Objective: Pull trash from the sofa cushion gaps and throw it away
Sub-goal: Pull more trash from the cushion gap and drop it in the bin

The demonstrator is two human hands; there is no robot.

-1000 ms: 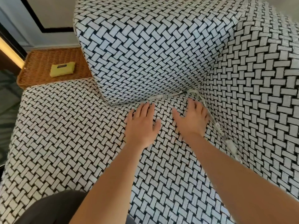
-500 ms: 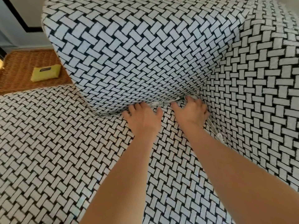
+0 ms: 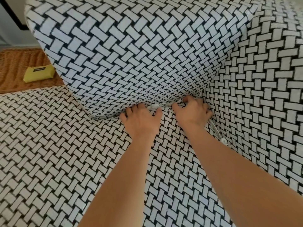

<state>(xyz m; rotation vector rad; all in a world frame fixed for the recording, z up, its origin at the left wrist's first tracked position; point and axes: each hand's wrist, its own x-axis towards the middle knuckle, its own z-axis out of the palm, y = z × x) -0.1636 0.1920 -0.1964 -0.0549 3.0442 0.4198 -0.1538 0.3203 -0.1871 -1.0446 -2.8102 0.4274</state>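
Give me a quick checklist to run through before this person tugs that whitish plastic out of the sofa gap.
1. Hands at the crease: left hand and right hand both lie where the back cushion meets the seat cushion: ok.
2. Plastic trash in sight between the hands: ok.
3. Firm hold on it: the fingertips curl out of sight at the crease: cannot tell.
4. Side gap cleared: a plastic strip lies along it, beside the right forearm: not ok.
5. Bin nearby: none in view: cannot tell.
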